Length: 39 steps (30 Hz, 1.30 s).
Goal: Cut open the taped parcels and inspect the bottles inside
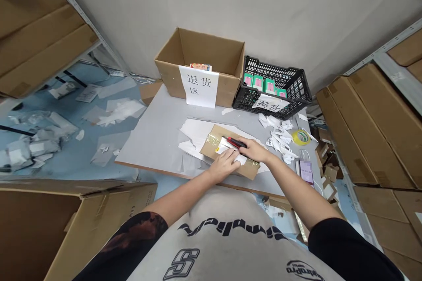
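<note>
A flat brown cardboard parcel (212, 138) with clear tape and a white label (224, 145) lies tilted on the table, on top of white paper. My left hand (226, 164) rests on the parcel's near side, its fingers laid over the label and pressing down, holding nothing. In my right hand (255, 151) is a red and black utility knife (234, 142), held low over the label and pointing left. The knife's tip is too small to make out, so I cannot tell whether it touches the parcel.
Behind the parcel stand an open cardboard box (168, 74) with a paper sign and a black crate (296, 96) with green-and-pink boxes. Paper scraps (280, 138), a tape roll (301, 137) and a phone (306, 172) lie at right. Shelves flank the table; a large carton (112, 210) stands front left.
</note>
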{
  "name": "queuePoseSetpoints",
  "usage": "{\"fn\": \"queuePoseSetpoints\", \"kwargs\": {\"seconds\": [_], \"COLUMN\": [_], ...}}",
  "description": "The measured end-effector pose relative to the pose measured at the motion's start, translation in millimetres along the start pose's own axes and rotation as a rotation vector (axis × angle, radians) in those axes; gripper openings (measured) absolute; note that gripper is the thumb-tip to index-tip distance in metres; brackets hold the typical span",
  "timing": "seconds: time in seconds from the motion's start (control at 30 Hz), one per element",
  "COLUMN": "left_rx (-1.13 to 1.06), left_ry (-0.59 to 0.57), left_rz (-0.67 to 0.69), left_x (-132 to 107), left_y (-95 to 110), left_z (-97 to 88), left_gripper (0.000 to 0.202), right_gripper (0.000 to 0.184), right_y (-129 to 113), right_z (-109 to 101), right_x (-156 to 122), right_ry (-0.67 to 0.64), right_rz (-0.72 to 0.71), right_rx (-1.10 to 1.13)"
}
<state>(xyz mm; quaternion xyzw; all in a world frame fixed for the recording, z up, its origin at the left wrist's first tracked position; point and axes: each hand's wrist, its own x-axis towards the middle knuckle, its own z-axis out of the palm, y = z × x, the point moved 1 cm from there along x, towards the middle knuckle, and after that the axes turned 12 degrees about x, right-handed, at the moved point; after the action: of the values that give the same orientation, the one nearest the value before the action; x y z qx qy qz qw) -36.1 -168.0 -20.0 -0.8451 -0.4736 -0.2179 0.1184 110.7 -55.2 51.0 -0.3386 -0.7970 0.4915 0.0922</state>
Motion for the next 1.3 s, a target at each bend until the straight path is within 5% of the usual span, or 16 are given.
{"fn": "queuePoseSetpoints", "kwargs": {"seconds": [0.17,0.4,0.6,0.83,0.9,1.03,1.17,1.3], "left_rx": [-0.015,0.03,0.055,0.043,0.087,0.148,0.208,0.145], "left_ry": [0.052,-0.005,-0.027,-0.226,-0.227,-0.111,-0.081,-0.144], "left_rz": [0.076,0.162,0.174,0.012,0.015,0.018,-0.052,-0.072], "left_x": [0.2,-5.1,-7.8,10.8,13.0,4.5,-17.0,-29.9], "left_y": [-1.4,-8.0,-7.2,-53.9,-66.3,-66.2,-49.8,-41.9], "left_z": [-5.2,-10.7,-17.0,-41.3,-44.6,-46.6,-48.1,-54.4], "left_gripper": [0.01,0.018,0.044,0.065,0.058,0.006,0.017,0.016], "right_gripper": [0.032,0.058,0.075,0.071,0.071,0.066,0.057,0.069], "right_y": [-4.0,-13.5,-7.2,2.2,3.8,5.4,9.3,15.5], "right_z": [1.6,19.8,18.9,24.4,23.6,11.5,4.9,16.5], "right_x": [22.9,69.2,70.6,65.5,65.2,68.8,73.0,69.2], "right_ry": [0.066,0.091,0.104,0.103,0.114,0.159,0.113,0.172], "right_rz": [0.072,0.151,0.159,0.183,0.176,0.184,0.15,0.077], "right_rx": [-0.066,-0.534,-0.61,-0.592,-0.586,-0.595,-0.541,-0.467]}}
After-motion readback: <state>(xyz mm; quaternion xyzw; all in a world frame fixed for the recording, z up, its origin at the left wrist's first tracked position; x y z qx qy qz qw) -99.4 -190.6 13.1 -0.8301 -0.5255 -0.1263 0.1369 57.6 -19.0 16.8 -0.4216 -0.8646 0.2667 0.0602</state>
